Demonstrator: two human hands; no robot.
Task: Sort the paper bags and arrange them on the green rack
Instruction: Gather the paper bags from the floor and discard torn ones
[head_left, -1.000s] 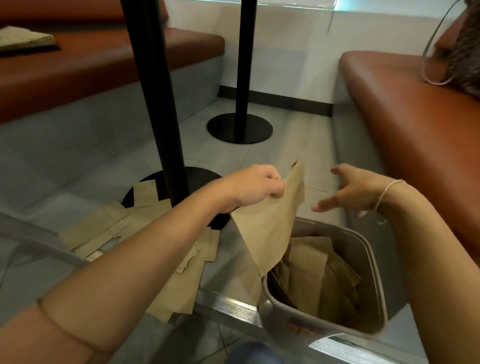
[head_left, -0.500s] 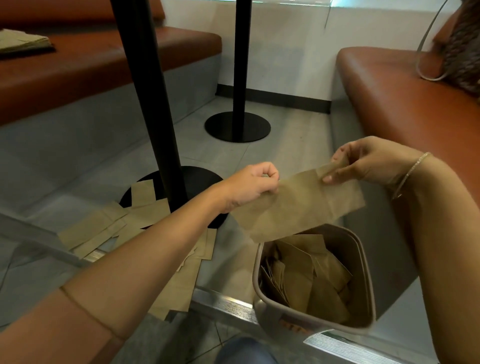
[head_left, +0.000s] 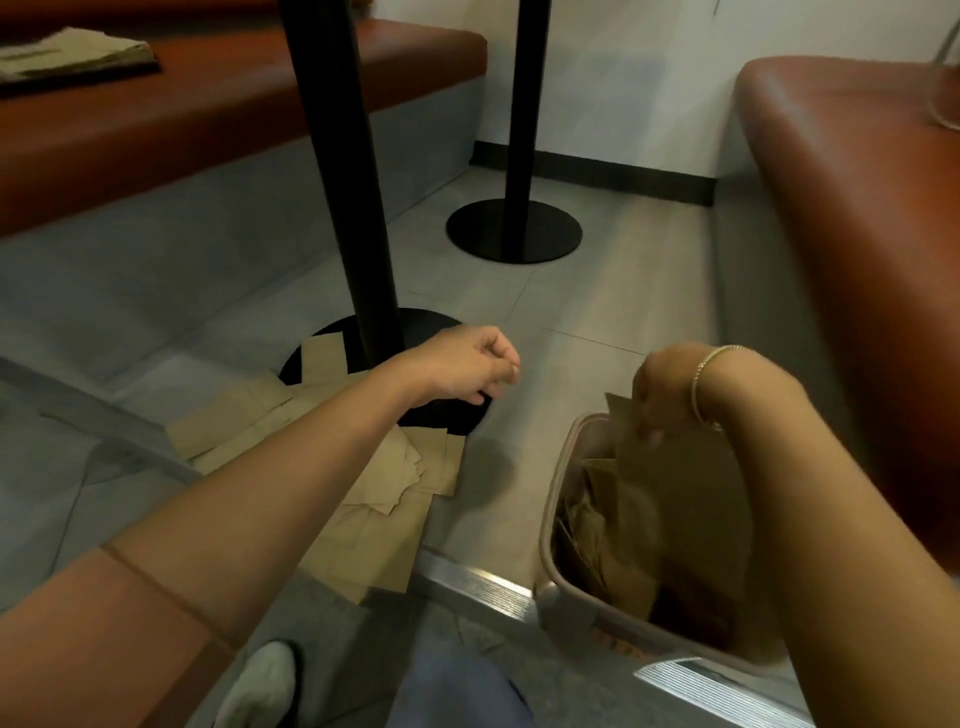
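My right hand (head_left: 670, 387) pinches the top edge of a brown paper bag (head_left: 670, 483) that hangs down into a grey plastic bin (head_left: 545, 525) holding several more brown bags. My left hand (head_left: 467, 366) hovers to the left of the bin with its fingers curled and nothing in it. Beneath my left forearm, several flat brown paper bags (head_left: 363, 499) lie spread in a loose pile. No green rack is in view.
A black table post (head_left: 343, 171) with a round base (head_left: 447, 410) stands just behind the pile; a second post and base (head_left: 514, 231) stand farther back. Brown benches (head_left: 852, 218) flank the floor. More folded bags (head_left: 72, 52) lie on the left bench. A metal rail (head_left: 478, 587) runs near the bin.
My left hand let go of the bag that both hands held up. My right hand carried it down into the bin.
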